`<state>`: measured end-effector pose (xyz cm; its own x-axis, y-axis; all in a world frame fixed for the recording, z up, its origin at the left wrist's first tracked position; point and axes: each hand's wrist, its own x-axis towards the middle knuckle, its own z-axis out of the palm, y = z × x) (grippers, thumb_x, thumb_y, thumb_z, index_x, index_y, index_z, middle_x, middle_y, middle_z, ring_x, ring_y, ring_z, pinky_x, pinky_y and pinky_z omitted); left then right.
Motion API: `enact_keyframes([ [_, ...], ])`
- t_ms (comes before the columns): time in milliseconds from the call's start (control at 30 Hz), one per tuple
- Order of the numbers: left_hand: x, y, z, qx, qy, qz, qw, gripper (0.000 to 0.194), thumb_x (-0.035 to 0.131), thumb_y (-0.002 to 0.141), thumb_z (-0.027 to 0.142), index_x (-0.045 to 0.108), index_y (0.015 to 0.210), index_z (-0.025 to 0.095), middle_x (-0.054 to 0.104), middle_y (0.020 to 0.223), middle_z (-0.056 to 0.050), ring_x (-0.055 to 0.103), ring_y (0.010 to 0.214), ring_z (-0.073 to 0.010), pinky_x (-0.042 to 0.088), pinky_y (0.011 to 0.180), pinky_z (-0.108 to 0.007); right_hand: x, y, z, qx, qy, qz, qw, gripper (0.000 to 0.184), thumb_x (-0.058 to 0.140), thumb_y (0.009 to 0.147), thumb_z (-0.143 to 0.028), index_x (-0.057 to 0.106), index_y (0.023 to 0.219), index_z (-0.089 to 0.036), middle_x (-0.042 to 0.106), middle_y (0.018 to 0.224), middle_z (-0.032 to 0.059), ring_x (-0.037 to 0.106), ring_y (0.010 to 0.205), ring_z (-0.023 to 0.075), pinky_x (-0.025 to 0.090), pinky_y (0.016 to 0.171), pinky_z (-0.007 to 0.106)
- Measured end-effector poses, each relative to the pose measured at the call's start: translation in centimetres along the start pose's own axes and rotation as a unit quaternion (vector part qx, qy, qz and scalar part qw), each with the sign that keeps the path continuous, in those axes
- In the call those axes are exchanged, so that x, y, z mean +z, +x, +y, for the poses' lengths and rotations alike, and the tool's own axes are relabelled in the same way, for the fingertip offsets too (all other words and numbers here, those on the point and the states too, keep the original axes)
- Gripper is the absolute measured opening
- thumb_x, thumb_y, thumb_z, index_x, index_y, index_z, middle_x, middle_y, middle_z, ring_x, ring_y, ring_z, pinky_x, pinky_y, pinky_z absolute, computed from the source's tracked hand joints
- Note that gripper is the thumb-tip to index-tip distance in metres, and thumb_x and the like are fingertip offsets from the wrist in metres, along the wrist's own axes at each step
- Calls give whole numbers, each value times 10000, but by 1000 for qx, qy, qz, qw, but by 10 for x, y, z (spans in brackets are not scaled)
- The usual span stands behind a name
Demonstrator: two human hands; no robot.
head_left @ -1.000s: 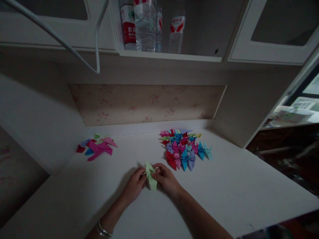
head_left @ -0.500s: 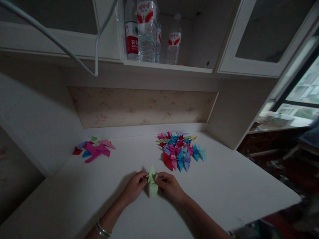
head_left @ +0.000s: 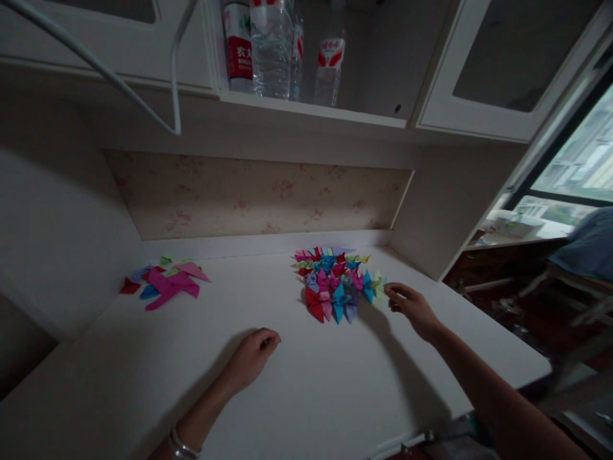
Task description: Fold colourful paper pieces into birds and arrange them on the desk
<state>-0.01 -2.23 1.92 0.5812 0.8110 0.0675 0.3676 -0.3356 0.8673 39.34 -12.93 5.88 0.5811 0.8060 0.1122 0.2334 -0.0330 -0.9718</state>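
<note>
A pile of small folded paper shapes (head_left: 335, 284) in red, pink, blue and purple lies at the back right of the white desk (head_left: 311, 396). A light green folded paper (head_left: 378, 285) rests at the pile's right edge. My right hand (head_left: 412, 308) reaches out to it, fingers bent, fingertips pinched at its edge. My left hand (head_left: 253, 355) rests on the desk in front of me, curled loosely, with nothing in it. A bracelet (head_left: 184, 444) circles my left wrist.
A smaller heap of pink, red and blue paper pieces (head_left: 165, 284) lies at the back left. Water bottles (head_left: 272, 48) stand on the shelf above. A white cable (head_left: 175, 83) hangs down at the upper left. The desk's edge drops off at the right.
Both hands held the green folded paper in front of me. Now my right hand has carried it right to the pile's edge, and my left hand has let go and stayed put.
</note>
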Motion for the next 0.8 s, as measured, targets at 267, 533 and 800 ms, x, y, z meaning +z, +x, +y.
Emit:
enact_keyframes([
  [267,1,3,-5,-19,4,17,1000,304,464,823,419,656,791,186,604,709,2,514,625,-149,388,606,-244,-79,59,35,-1,-134,67,989,456,690,622,-526,663,875,-148,640,770,77,565,569,141,464,493,258],
  [533,1,5,-5,-41,-12,20,999,308,468,823,431,646,789,182,557,676,18,482,579,-131,376,563,-231,-93,87,67,59,-159,39,985,314,685,554,-394,670,757,-154,655,642,93,571,489,169,401,416,258],
  [800,2,7,-8,-33,-9,38,999,305,468,828,421,653,769,185,568,678,10,492,590,-133,378,562,-224,-76,103,66,7,-236,7,972,196,616,577,-340,687,669,-182,649,559,63,540,420,166,392,424,272],
])
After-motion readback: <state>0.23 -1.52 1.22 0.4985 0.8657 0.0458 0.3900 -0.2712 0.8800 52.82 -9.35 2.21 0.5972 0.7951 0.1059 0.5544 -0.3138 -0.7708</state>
